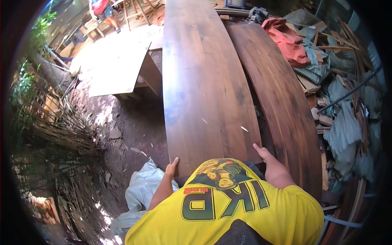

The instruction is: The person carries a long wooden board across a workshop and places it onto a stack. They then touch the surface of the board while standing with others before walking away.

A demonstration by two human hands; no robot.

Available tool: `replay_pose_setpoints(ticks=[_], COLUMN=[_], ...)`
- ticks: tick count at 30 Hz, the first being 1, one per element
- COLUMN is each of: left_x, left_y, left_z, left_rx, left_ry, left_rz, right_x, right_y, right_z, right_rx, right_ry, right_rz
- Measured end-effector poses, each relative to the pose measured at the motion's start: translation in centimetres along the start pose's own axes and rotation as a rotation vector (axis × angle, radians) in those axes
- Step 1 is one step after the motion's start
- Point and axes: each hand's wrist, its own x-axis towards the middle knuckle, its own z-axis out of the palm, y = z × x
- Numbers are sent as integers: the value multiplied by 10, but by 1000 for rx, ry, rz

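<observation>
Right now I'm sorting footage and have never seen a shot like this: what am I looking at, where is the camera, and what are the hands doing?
There is no machine here. The single picture comes from a camera worn on a person's head, looking forward and down, so the yellow shirt at the bottom is the wearer's own. The round, bent edges come from the wide lens.

Both bare hands are on the near end of a long dark wooden board. The left hand is at its left corner, the right hand at its right corner; how firm each grip is cannot be told.

A second dark board lies beside it on the right. Further right are red cloth and grey sheeting. A pale workbench stands on the dirt to the left, and another person is far off.
</observation>
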Motion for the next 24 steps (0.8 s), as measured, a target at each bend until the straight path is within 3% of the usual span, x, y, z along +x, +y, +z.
replay_pose_setpoints(ticks=[4,18,24], left_x=[-9,-8,4], left_y=[3,8,10], left_z=[-3,-36,-46], left_rx=[-48,13,103], left_ry=[-17,29,48], left_rz=[-19,10,8], right_x=[4,-30,-13], right_y=[-4,-32,-15], right_z=[3,34,43], right_rx=[69,101,124], right_ry=[-103,-99,-65], right_rz=[1,23,4])
